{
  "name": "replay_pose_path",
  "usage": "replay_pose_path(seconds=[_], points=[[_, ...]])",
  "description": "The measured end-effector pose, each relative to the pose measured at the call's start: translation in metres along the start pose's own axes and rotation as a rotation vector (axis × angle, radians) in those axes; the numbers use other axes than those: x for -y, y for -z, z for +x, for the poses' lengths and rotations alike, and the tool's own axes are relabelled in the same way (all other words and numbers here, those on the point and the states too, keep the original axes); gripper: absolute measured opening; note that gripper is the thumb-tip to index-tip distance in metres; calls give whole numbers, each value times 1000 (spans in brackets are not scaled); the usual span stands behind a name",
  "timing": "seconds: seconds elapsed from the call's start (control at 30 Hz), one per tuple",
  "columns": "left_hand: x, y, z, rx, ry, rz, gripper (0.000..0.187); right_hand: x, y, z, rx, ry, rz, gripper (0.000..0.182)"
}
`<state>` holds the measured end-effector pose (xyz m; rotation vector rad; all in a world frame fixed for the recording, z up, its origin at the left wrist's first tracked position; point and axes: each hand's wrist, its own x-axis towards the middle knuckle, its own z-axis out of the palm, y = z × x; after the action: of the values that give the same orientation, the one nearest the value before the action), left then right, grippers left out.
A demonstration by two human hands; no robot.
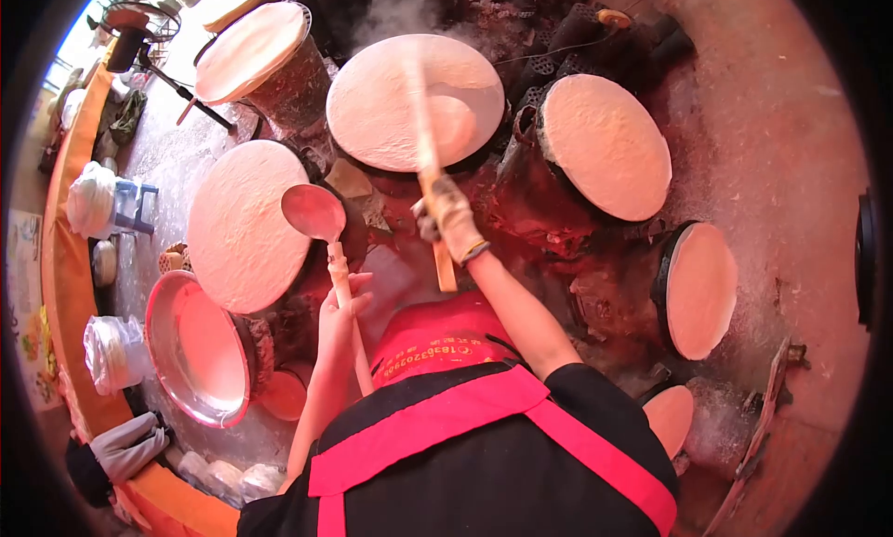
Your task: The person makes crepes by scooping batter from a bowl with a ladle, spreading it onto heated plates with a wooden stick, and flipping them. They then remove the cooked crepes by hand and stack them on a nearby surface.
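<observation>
In my left hand [337, 318] is the wooden handle of a ladle [313, 211], with the fingers closed round it. The ladle's bowl hangs over the right edge of a round griddle [244, 225] covered by a pale flatbread. My right hand [450, 221], in a dirty work glove, grips a long flat wooden spreader [427, 155]. That spreader reaches across the far round griddle [372, 109], and its far end is blurred. A smooth, wetter patch of batter [451, 126] lies right of the spreader on this griddle's pale layer.
More flatbread-covered griddles stand around me, including one at the upper right [609, 146] and one at the right [702, 290]. A basin of pale batter [200, 351] sits at the lower left. Steam rises behind the far griddle. A fan [130, 34] and a blue stool [135, 207] are leftward.
</observation>
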<state>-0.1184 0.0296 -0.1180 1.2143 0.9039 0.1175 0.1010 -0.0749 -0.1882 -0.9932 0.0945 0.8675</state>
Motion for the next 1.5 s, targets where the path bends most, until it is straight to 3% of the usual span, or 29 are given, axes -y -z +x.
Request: replay_pose_path(seconds=[0.07,0.13,0.2,0.4,0.53,0.6,0.67,0.73,0.77,0.87,0.9,1.0,1.03,1.07,1.13,1.27,1.33,1.4,1.47,1.5], points=[[-11,-22,4,-11,1,-13,35,10,14,-20,248,-108,-313,46],[-16,-39,9,-22,5,-5,34,17,54,-23,180,-206,-358,53],[-14,-52,18,-44,4,16,33,41,93,-22,121,-78,-392,54],[-23,-97,14,-59,88,-140,28,121,146,43,117,-89,-381,46],[-23,-105,14,-27,148,-261,24,143,130,92,58,27,-323,41],[-25,-106,18,-48,140,-235,21,128,102,104,-84,33,-314,44],[-26,-104,21,-40,157,-244,23,112,78,87,-31,89,-613,44],[-27,-100,24,-30,149,-314,24,127,58,59,159,44,-655,42],[-27,-96,25,-39,158,-360,24,126,61,51,151,95,-596,39],[-22,-81,30,-13,196,-462,20,106,85,44,-148,330,-273,39],[-19,-76,32,13,191,-480,20,93,85,38,-208,305,-48,41],[-21,-83,37,1,122,-359,19,31,83,51,-52,337,-138,44],[-24,-83,38,31,115,-341,18,33,70,46,-52,216,-316,42],[-29,-83,36,53,109,-324,18,77,39,17,1,17,-318,42],[-39,-84,30,64,114,-328,18,85,52,20,12,-8,-360,41],[-42,-74,33,127,182,-364,19,62,80,24,-366,237,-75,42],[-40,-73,36,133,223,-336,20,36,75,27,-244,272,-129,44],[-38,-73,37,141,250,-317,19,58,56,21,-128,58,-198,45],[-38,-74,38,156,263,-305,19,79,69,44,-193,46,-233,37],[-40,-75,37,163,263,-308,16,82,80,64,-207,140,-140,35]])
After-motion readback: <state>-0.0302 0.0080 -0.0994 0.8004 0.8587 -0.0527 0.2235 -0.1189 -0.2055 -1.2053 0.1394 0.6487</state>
